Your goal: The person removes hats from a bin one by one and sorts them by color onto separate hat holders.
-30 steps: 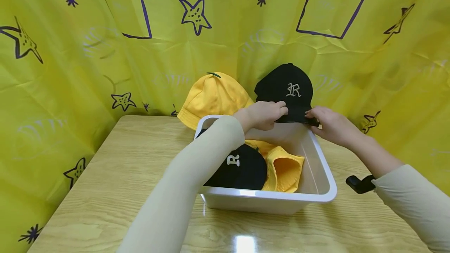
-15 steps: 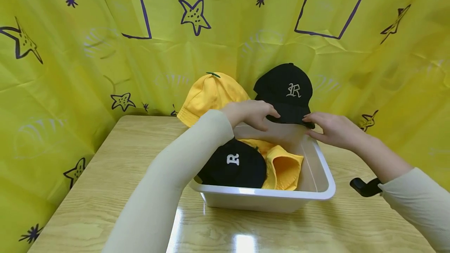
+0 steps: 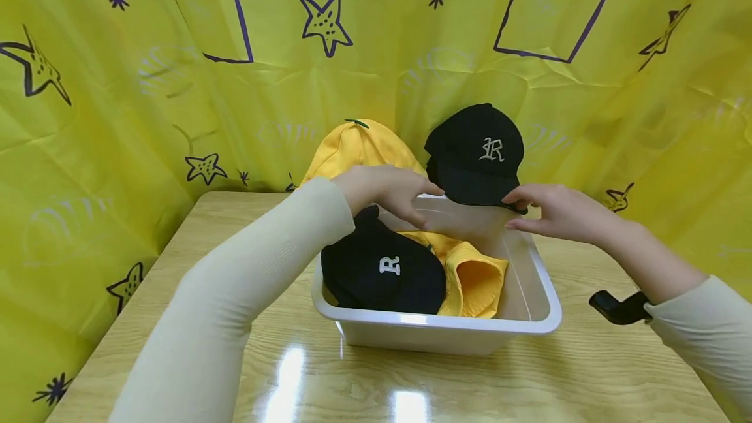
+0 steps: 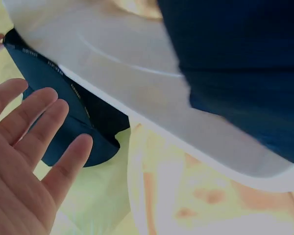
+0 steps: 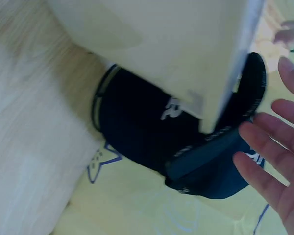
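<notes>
Behind the white bin (image 3: 411, 335), a black baseball cap (image 3: 476, 155) with a grey letter R rests at the back rim. In the right wrist view it sits on another black cap (image 5: 137, 112), also marked R. My left hand (image 3: 388, 189) hovers over the bin's back left, fingers spread and empty, apart from the cap's brim. Beside the brim's right corner is my right hand (image 3: 555, 211), fingers and thumb parted; whether a fingertip touches is hard to tell. Inside the bin lie a black cap (image 3: 364, 273) with a white R and yellow hats (image 3: 478, 279).
A yellow hat (image 3: 361, 152) with a green tip stands behind the bin's left side, partly covered by my left hand. The wooden table (image 3: 194, 292) meets a yellow curtain (image 3: 376, 77) at the back. A black wrist mount (image 3: 617, 309) sticks out from my right sleeve.
Both hands have let go of the black cap's brim. My left hand has moved left and its fingers have spread; the right has shifted slightly right. The cap stays in place.
</notes>
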The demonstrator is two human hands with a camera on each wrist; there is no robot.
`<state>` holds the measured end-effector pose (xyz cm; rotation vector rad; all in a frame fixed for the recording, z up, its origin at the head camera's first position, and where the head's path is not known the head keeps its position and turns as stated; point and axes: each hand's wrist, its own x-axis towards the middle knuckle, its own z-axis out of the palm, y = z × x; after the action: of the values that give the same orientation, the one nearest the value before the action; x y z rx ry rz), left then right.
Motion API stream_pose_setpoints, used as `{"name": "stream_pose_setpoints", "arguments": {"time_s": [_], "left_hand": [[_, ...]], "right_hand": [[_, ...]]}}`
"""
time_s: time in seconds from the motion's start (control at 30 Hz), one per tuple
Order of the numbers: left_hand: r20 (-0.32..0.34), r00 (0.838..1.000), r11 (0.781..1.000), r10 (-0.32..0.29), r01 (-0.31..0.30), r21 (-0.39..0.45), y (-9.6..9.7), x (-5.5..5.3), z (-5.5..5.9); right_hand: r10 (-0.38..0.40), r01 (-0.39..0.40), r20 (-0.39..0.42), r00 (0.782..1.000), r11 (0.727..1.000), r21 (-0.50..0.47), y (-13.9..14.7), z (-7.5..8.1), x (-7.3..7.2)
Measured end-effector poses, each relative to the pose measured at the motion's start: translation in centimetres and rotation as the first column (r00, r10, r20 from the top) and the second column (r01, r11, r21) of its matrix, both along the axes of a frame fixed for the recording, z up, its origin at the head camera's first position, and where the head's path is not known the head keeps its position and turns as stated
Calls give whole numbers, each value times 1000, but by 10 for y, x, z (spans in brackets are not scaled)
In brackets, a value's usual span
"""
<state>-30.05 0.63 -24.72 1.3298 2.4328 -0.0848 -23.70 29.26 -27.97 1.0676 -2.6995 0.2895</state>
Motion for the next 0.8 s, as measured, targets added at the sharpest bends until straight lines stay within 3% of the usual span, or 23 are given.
{"name": "stream_pose_setpoints", "arguments": {"time_s": [0.17,0.33,0.43,0.67,0.8], "left_hand": [[8,1000,999,-2,3,-32,-22,14,1],[-62,997,999,-54,54,0,-49,30,-5],[-120,988,992,-99,107,61,-64,39,-8],[-224,970,970,-90,137,203,-98,62,-21],[-281,957,955,-68,143,258,-118,74,-31]], "right_hand": [[-16,27,207,978,998,-50,-6,13,1],[6,13,292,956,998,-64,-13,22,0],[21,2,347,938,998,-64,-16,27,0],[44,9,533,845,995,-97,-27,38,-4],[92,-26,581,809,992,-120,-39,44,-9]]}}
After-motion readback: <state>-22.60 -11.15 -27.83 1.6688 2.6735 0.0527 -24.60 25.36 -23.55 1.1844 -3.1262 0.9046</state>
